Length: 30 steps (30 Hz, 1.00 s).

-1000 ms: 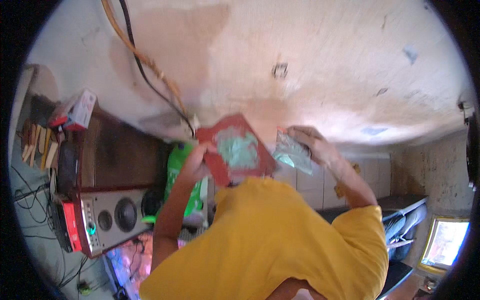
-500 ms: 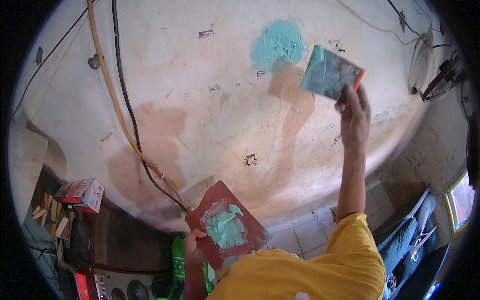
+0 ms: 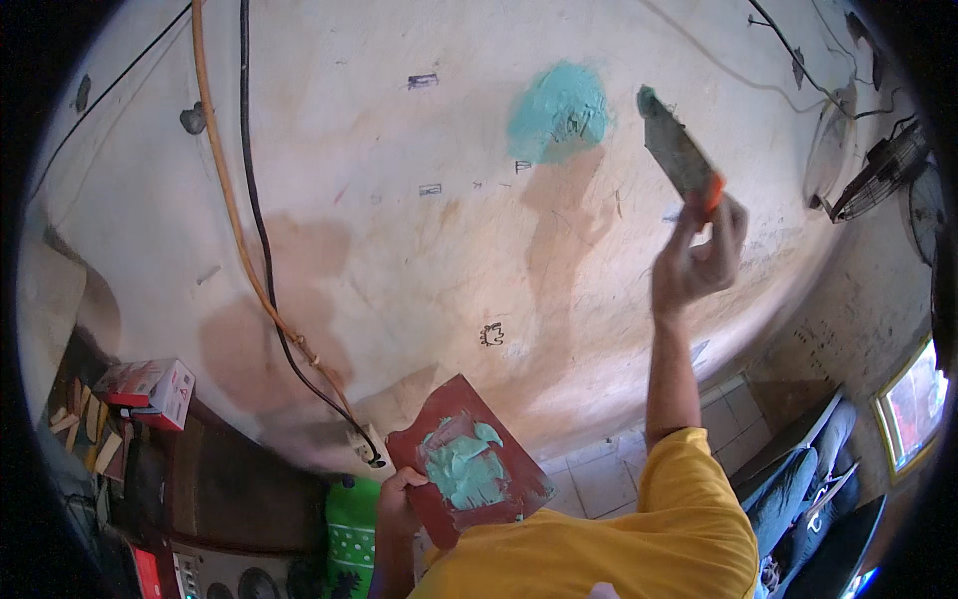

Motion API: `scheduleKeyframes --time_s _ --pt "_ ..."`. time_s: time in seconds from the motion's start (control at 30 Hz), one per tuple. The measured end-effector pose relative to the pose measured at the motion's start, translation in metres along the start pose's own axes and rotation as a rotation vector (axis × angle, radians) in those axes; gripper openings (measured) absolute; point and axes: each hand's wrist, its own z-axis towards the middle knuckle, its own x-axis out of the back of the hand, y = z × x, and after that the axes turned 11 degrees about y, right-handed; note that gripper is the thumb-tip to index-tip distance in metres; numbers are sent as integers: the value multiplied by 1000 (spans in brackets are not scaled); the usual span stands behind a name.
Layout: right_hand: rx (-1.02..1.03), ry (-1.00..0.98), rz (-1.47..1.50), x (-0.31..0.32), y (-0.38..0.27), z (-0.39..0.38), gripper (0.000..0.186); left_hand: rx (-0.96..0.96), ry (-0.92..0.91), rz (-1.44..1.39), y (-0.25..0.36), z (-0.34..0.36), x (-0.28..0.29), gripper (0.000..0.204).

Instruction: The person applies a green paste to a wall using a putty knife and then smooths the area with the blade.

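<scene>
In my left hand (image 3: 399,501) is a flat reddish-brown board (image 3: 451,401), gripped at its left edge. A mound of turquoise putty (image 3: 464,465) lies on the board's middle. Raised in front of the wall, my right hand (image 3: 701,258) is closed on the orange edge of a broad putty knife (image 3: 682,155). The blade is tilted, seen partly edge-on, with putty at its upper end. Left of the blade, a rough turquoise patch of putty (image 3: 561,108) is spread on the wall. The blade appears apart from that patch.
A brown cable (image 3: 222,150) and a black cable (image 3: 249,150) run down the wall to a socket (image 3: 369,454). A fan (image 3: 878,172) hangs at right. Lower left stand a cardboard box (image 3: 150,389) and a speaker cabinet (image 3: 230,559). Jeans (image 3: 788,499) hang at lower right.
My right hand has turned the putty knife from showing its broad face to nearly edge-on, and moved slightly lower. The board stays in my left hand. The whole view has shifted a little.
</scene>
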Motion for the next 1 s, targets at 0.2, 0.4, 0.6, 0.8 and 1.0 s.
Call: scheduleKeyframes --time_s 0.2,0.4,0.6,0.8,1.0 --pt "226 84 -163 -29 -13 -43 31 94 149 -24 -8 12 29 39" --pt "242 174 -296 -56 -13 -59 27 101 144 -64 -6 2 57 45" --pt "201 128 -340 -78 -25 -81 24 452 -308 4 7 31 132 46" --pt "145 0 -320 -74 -34 -87 33 351 -106 -10 11 30 112 41" --pt "203 -144 -282 -64 -38 -78 36 397 -153 38 15 37 114 37"
